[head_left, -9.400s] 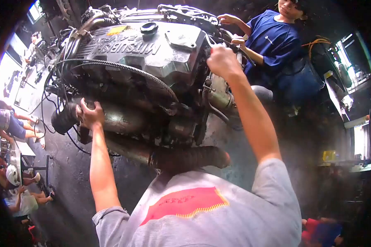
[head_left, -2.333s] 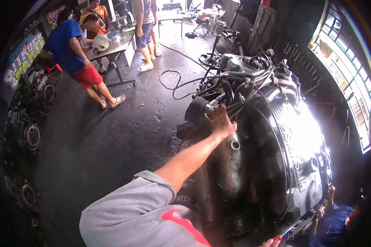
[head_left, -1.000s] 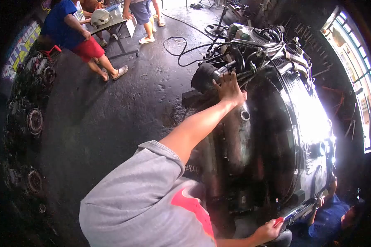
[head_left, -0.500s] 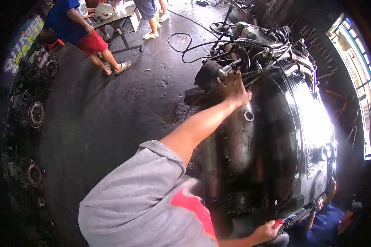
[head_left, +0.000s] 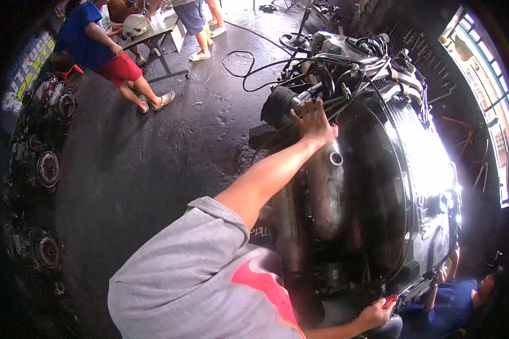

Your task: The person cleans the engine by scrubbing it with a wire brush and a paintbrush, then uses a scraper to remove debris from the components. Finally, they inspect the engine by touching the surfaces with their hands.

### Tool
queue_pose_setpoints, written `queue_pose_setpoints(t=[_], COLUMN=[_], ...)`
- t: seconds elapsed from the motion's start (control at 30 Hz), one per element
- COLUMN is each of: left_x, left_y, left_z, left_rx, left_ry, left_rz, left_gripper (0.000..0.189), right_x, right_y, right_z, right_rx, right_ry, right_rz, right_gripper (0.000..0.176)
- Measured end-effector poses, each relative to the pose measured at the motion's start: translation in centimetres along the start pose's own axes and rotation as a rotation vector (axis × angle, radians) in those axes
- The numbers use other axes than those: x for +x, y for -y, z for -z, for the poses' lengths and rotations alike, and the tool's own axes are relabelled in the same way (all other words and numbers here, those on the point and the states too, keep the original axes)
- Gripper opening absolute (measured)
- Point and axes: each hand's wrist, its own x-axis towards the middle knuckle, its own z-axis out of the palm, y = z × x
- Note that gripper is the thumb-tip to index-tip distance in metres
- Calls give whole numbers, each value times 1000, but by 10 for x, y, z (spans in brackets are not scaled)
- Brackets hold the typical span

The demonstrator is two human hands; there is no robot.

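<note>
My left hand (head_left: 315,122) is stretched out with fingers spread, its palm against the dark machine beside a bundle of cables (head_left: 339,103) and a black cylindrical part (head_left: 280,106). Just below that hand is a round metal ring (head_left: 336,159) on a rusty, tank-like cylinder (head_left: 326,209). At the bottom, my right hand (head_left: 374,314) is closed round a red-handled tool (head_left: 389,301), whose exact kind I cannot make out. The tool is near a long dark edge piece (head_left: 418,289) of the panel, where a co-worker's hand (head_left: 441,276) also touches.
A co-worker in blue (head_left: 452,302) is low at the right, beside the lettered panel (head_left: 427,220). Hoses and pipes (head_left: 373,68) crowd the machine's top. Other people stand by a table (head_left: 164,25) with a white helmet (head_left: 136,27). Round metal parts (head_left: 48,169) line the left wall.
The view has shifted slightly. My right hand has moved a little right and up, and the red handle is tilted more upward. My left hand stays on the same spot of the machine.
</note>
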Motion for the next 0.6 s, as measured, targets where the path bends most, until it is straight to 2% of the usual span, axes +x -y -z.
queue_pose_setpoints(t=[0.13, 0.3, 0.33, 0.37, 0.47, 0.6], left_x=[3, -2, -2, -1, -1, 1], left_y=[0, 0, 0, -1, -1, -2], left_z=[-8, 4, 4, 4, 1, 4], left_rx=[-15, -35, -23, -12, -9, 7], left_ry=[-14, 20, 5, -14, -22, 20], left_rz=[15, 9, 6, 1, 0, 15], left_gripper=[82, 80, 80, 80, 81, 82], right_x=[-8, -12, -6, -6, -11, -33], right_y=[-27, -19, -2, -4, 1, -12], right_z=[0, -6, 1, 0, 0, -3], right_rx=[-39, 11, -4, -8, -53, -28], right_ry=[27, -8, 76, 75, -7, -16], right_rz=[87, 20, -53, -59, 78, 76], right_gripper=[41, 38, 39, 39, 40, 41])
